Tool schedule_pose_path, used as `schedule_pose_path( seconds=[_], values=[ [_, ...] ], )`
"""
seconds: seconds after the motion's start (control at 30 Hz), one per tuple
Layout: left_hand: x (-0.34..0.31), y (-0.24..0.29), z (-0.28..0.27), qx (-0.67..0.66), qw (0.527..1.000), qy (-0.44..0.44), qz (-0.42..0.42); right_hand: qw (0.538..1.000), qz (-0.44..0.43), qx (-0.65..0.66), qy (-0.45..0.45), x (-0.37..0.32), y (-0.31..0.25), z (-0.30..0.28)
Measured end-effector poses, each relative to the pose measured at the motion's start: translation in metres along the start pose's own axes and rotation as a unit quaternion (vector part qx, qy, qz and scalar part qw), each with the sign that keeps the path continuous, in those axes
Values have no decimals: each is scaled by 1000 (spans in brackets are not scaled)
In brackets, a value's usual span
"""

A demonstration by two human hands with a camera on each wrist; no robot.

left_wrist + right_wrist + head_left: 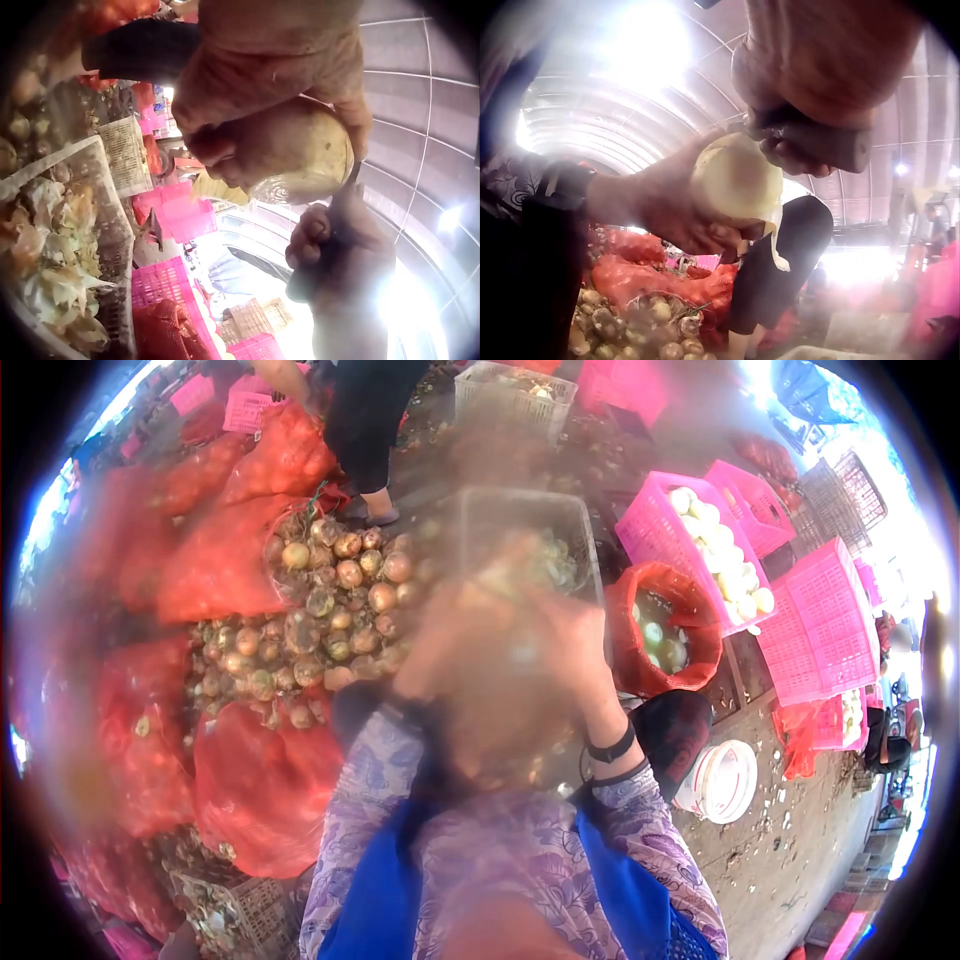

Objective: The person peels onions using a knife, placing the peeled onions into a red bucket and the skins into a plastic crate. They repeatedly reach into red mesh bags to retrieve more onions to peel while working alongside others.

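Note:
My left hand [664,191] grips a partly peeled onion [737,178], its fingers wrapped round the side and underneath. A pale strip of peel [778,251] dangles from the onion's lower edge. In my right hand [352,240] is a small knife with a dark handle [821,141]; its blade end meets the onion's edge in the left wrist view. Smeared haze covers both hands in the head view, where they are close together over a pale crate [592,550]. Skins and peelings [64,262] lie inside that crate.
Brown onions [340,595] lie heaped on the left beside red mesh sacks [265,770]. At right are a red-lined tub [620,650] holding peeled onions in liquid, pink crates [815,625], and a white bucket [725,780]. Another person's leg [370,430] stands ahead.

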State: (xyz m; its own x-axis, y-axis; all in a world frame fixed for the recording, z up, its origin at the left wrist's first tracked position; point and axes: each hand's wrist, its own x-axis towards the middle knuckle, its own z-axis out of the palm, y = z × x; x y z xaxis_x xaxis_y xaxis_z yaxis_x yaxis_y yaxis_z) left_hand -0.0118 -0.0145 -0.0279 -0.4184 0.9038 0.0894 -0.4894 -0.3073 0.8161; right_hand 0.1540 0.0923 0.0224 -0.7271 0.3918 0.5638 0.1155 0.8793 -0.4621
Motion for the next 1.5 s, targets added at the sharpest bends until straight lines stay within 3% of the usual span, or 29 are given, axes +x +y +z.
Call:
schedule_pose_path(
  seconds=[0.13, 0.23, 0.27, 0.33, 0.53, 0.57, 0.6, 0.7, 0.73, 0.8, 0.83, 0.9, 0.93, 1.0, 1.13, 1.2, 1.3, 1.33, 1.43, 1.5],
  values=[
    [8, -27, -26, 74, 997, 22, 24, 999, 33, 2, -12, 4, -10, -4],
    [6, -27, -29, 123, 991, 38, 41, 999, 38, -9, -19, 3, -9, -2],
    [1, -9, -16, 99, 995, 16, 10, 999, 39, -13, -21, 1, -5, 1],
    [-2, 3, -12, 81, 997, 5, -9, 999, 16, 0, 37, -6, 18, 14],
    [-4, -2, -29, 340, 939, -5, 50, 988, 99, 112, 47, -6, 34, 28],
    [-13, 11, -21, 312, 950, -2, 28, 983, 112, 133, 61, -6, 37, 29],
    [-22, 26, -8, 282, 959, -3, 5, 969, 196, 145, 30, 3, 22, 16],
    [-42, 57, 24, 188, 980, -15, -63, 981, 158, 98, 45, 3, 48, 25],
    [-36, 41, 16, 188, 980, -13, -61, 986, 136, 79, 59, 2, 52, 31],
    [-25, 12, 0, 157, 986, -35, 46, 990, 107, 63, 71, 2, 59, 40],
    [-25, 12, -2, 148, 984, -41, 85, 981, 142, 103, 84, 1, 61, 44],
    [-42, 46, 19, -11, 997, -57, -41, 950, 215, 216, 71, -4, 63, 50],
    [-39, 47, 16, -9, 998, -53, -36, 950, 210, 220, 68, -3, 64, 54],
    [-30, 41, 13, 189, 981, -47, -13, 887, 237, 368, 147, -2, 60, 62],
    [-22, 21, 2, 247, 969, -6, -7, 875, 236, 401, 138, -1, 40, 65],
    [-16, 3, -14, 145, 986, -59, 52, 874, 233, 407, 128, 4, 31, 56],
    [-21, 19, 3, 138, 989, -22, 40, 847, 223, 452, 170, 13, 35, 58],
    [-16, 10, 0, 137, 989, -25, 41, 848, 222, 450, 172, 12, 39, 56],
    [-4, -15, -8, 116, 990, 19, 78, 916, 205, 280, 201, 13, 37, 51],
    [-6, -8, -7, -60, 995, -66, 45, 938, 178, 215, 205, 17, 19, 43]
  ],
)
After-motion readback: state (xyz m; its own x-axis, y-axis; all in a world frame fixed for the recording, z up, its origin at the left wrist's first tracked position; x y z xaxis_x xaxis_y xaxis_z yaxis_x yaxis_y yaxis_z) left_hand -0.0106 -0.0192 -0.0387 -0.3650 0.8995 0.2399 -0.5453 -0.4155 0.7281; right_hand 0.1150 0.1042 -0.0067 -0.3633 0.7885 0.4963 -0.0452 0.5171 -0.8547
